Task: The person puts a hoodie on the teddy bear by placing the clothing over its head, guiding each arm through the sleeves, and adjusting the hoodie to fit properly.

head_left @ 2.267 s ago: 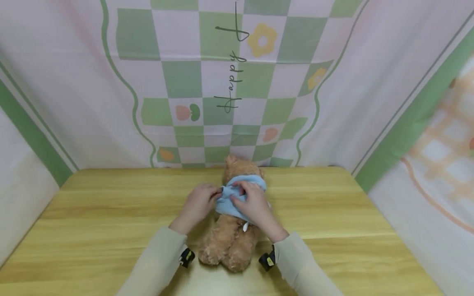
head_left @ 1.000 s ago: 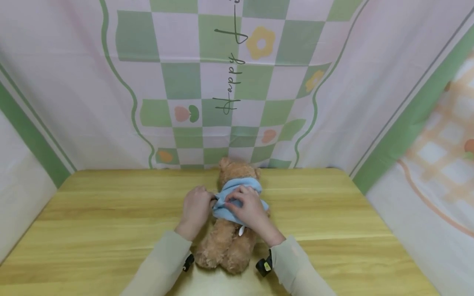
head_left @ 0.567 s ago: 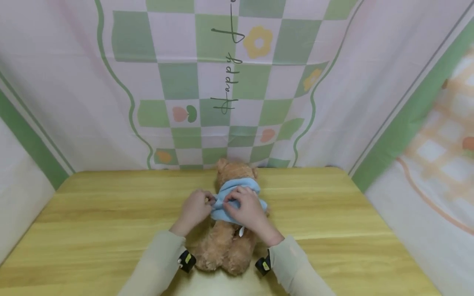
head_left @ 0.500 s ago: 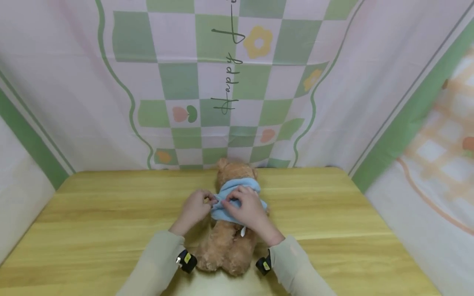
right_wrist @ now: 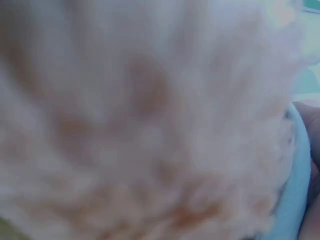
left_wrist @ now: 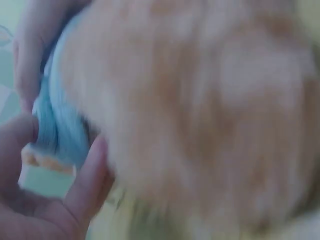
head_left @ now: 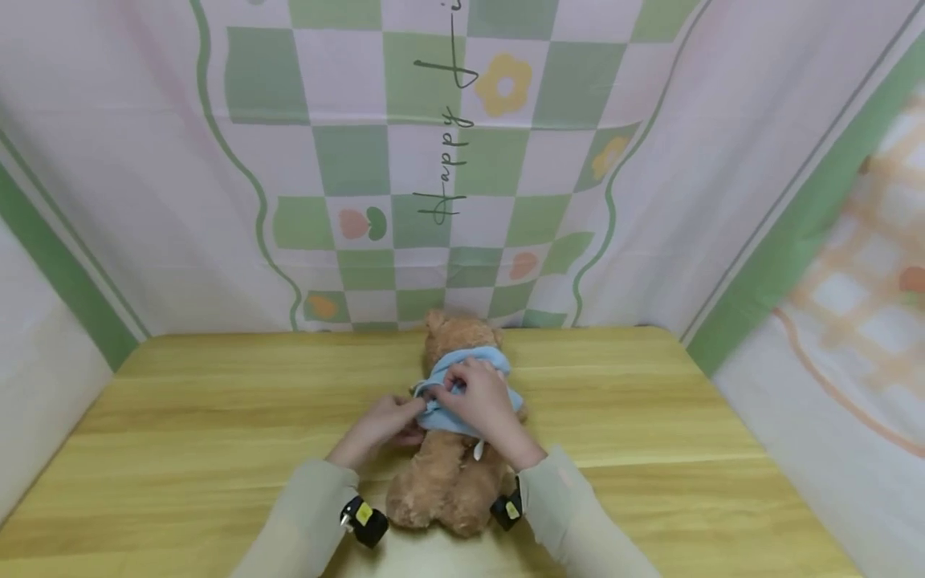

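Teddy bear (head_left: pixel 442 470): long axis fore-aft, head (head_left: pixel 461 331) far | Left hand (head_left: pixel 390 419): left edge, pinching blue shirt (head_left: pixel 450 421) | Right hand (head_left: pixel 484 401): atop shirt, cannot tell grip

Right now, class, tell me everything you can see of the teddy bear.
The teddy bear is brown and looks soft and fluffy, with rounded ears and two thick legs. It wears a light blue shirt, and a small white tag shows below it. It lies on the wood-patterned table, head toward the checked cloth, legs nearest the camera; its face is out of sight. The left hand pinches the shirt at its side, and the right hand touches it from above.
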A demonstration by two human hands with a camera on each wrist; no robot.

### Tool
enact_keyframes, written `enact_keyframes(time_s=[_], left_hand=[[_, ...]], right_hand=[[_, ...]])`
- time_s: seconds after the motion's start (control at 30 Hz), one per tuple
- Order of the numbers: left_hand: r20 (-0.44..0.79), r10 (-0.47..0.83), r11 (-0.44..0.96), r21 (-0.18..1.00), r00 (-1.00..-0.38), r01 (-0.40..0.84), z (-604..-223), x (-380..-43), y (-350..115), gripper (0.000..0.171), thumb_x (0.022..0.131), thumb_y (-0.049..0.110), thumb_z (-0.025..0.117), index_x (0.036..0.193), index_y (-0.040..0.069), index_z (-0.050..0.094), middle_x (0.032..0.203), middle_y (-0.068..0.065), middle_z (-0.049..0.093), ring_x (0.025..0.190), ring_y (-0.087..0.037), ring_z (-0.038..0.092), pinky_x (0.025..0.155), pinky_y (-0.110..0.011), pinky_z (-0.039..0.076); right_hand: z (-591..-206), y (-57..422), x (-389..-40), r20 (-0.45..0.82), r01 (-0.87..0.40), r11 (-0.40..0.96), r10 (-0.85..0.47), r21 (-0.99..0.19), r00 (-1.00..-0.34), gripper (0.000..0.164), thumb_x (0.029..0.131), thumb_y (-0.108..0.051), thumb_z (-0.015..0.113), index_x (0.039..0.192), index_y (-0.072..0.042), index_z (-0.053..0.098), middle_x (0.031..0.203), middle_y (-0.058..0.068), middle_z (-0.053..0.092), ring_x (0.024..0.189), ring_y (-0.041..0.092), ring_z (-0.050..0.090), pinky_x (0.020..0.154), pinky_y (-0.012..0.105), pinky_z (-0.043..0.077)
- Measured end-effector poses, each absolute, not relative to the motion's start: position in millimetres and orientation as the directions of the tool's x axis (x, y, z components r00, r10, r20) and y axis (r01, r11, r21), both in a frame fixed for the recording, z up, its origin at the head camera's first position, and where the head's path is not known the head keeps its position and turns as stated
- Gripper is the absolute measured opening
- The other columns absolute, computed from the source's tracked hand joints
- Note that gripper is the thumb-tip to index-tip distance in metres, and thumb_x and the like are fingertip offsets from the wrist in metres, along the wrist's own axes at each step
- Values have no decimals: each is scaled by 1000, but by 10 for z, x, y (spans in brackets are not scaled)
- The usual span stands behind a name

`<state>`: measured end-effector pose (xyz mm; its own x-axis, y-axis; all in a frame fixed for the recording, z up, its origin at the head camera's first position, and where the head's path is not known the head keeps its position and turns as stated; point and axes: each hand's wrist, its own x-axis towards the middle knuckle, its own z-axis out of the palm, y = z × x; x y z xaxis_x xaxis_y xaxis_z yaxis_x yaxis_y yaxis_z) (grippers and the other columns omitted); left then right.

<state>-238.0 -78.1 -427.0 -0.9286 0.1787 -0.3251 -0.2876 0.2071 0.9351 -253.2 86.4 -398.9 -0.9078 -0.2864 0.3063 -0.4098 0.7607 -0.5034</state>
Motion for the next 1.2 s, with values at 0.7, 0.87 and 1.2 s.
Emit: enact_keyframes(time_s=[0.7,0.87,1.2], left_hand=[[-257,65,-92,960,-964,-263,-4341,-2381,-728,33,96,16,43,124,-2,40,96,-8,54,71,-9,55,69,-25,50],[-129,16,52,990,-991,-128,-4314,-2397,-701,34,96,10,44,124,-5,34,109,-21,57,72,-11,58,74,-33,54],[-34,33,189,982,-999,-27,-4259,-2391,-682,23,89,2,46,111,-1,38,88,-17,61,66,-17,62,65,-35,57]], right_hand=[[-3818,871,-2613,307,-699,713,-653,-61,-693,18,88,-24,66,104,-25,75,101,-1,65,92,17,59,80,33,49],[-3716,800,-2634,205,-725,660,-751,196,-628,21,89,-34,63,108,-28,72,98,-2,61,84,13,55,71,24,48],[-3911,879,-2650,401,-689,645,-757,331,-516,7,92,-11,61,86,-14,59,84,-3,61,69,9,59,59,19,49]])
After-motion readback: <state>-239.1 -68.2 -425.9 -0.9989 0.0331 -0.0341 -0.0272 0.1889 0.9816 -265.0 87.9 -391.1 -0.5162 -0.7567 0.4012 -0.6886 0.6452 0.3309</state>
